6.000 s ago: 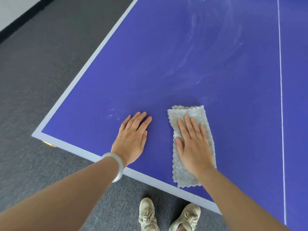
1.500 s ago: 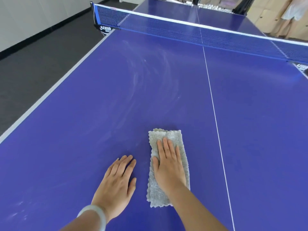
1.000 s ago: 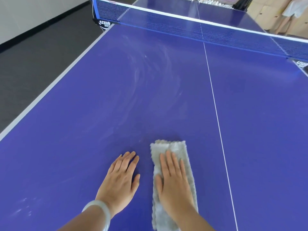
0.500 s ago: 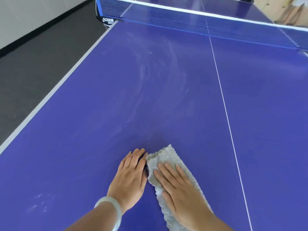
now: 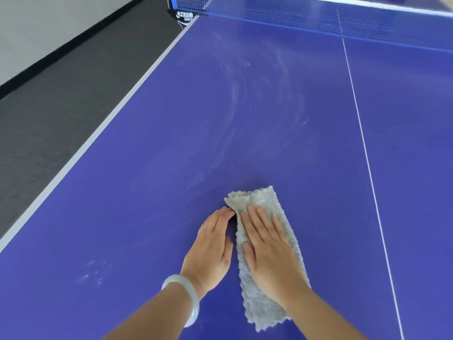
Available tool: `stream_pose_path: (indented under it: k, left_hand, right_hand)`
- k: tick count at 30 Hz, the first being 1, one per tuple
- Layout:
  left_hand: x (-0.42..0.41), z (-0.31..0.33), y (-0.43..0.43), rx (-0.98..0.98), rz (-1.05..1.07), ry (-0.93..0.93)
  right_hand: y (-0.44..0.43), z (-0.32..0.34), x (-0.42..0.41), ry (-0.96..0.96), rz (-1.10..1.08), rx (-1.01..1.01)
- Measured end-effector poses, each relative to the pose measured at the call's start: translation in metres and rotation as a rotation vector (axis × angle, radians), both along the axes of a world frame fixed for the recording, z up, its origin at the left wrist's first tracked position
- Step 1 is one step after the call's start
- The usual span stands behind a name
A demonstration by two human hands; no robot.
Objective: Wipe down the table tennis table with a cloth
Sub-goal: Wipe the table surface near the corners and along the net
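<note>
- A wiping stroke is judged to be in hand: the folded cloth point(image 5: 260, 198) is spread flat on the desk point(image 5: 147, 192), just left of the white centre line point(image 5: 365, 148).
- The cloth is pressed down by the right hand point(image 5: 269, 253). Its fingers point(image 5: 255, 222) are held straight and slightly apart on top, not clamped round it.
- The left hand point(image 5: 213, 246) is laid flat on the bare desk, further left of the centre line. Its fingers point(image 5: 220, 217) are kept straight and close together, their tips touching the cloth's edge, and nothing is gripped.
- Pale dusty smears point(image 5: 257, 82) are seen left of the centre line, toward the net point(image 5: 318, 18), so much is judged left to wipe.
- For the next move, a forward push through those smears is called for, with flat pressure kept so the cloth is not bunched.
- Open desk is offered on both sides of the centre line. The stroke is bounded by the net ahead and by the white side edge point(image 5: 98, 133) well to the left.
</note>
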State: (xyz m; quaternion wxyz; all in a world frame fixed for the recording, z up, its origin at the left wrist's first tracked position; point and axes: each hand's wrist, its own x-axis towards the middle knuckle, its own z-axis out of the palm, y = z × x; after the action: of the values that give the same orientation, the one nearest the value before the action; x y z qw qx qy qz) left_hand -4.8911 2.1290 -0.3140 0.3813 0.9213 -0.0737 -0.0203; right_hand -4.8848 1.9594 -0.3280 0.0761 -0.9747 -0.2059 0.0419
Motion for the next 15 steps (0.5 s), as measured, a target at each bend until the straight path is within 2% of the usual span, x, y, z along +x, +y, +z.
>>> stream_pose_path:
  k: [2, 4, 7, 9, 11, 13, 15]
  left_hand:
    - [-0.002, 0.003, 0.003, -0.234, 0.121, 0.033]
    - [-0.005, 0.006, 0.007, -0.421, 0.270, 0.077]
    - [-0.019, 0.005, 0.013, -0.471, 0.382, 0.053]
    - [-0.022, 0.008, 0.017, -0.473, 0.421, 0.033]
    - [-0.015, 0.014, 0.018, -0.476, 0.464, 0.001]
    - [-0.003, 0.021, 0.017, -0.407, 0.474, -0.065]
    - [0.011, 0.026, 0.009, -0.258, 0.410, -0.132]
  right_hand:
    - [-0.009, -0.001, 0.005, -0.022, -0.079, -0.002]
    - [-0.002, -0.002, 0.026, -0.017, -0.289, -0.005]
    - [0.035, 0.002, 0.057, 0.015, -0.522, 0.023]
    - [0.059, 0.007, 0.063, 0.040, -0.464, 0.053]
    - [0.069, 0.010, 0.059, 0.087, -0.310, 0.111]
    - [0.055, 0.020, 0.062, 0.272, -0.199, 0.327]
    - [0.024, 0.037, 0.070, 0.418, -0.351, 0.725]
